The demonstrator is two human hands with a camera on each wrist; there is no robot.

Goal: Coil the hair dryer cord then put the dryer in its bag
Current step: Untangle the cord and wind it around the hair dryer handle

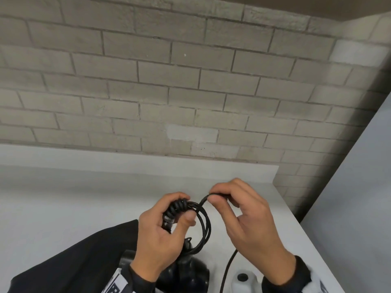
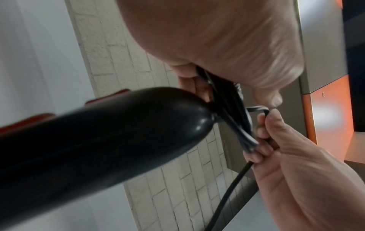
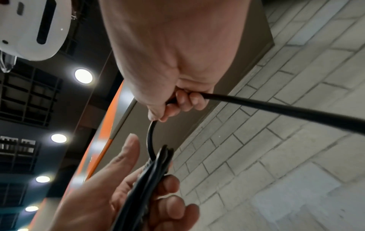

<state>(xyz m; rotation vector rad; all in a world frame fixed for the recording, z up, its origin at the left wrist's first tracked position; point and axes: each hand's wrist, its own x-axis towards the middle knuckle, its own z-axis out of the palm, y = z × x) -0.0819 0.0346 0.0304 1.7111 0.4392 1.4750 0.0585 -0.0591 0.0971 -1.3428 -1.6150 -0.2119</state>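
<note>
From the head view we see the black bag (image 1: 69,259) lying flat on the white worktop (image 1: 63,199) at its near edge, under our left forearm; we cannot tell if anything is in it. Our left hand (image 1: 160,235) has its grip curled round the cord (image 1: 204,225), which is gathered in upright loops above the worktop. Our right hand (image 1: 243,216) pinches a free stretch of the cord just right of the loops, and from there the cord drops toward the near edge. The hair dryer (image 1: 186,269) hangs dark below the left hand, near the worktop's near edge. A white object (image 1: 243,279) sits just right of it. The worktop's far edge meets a brick wall (image 1: 169,81); its right edge lies just beyond our right hand.

From the left wrist view the hair dryer's handle (image 2: 98,140) runs lengthwise toward the camera, its cord end up at the fingers (image 2: 189,84).

From the right wrist view thumb and fingers (image 3: 183,100) press together on the cord, which bends down to the loops in the left hand.
</note>
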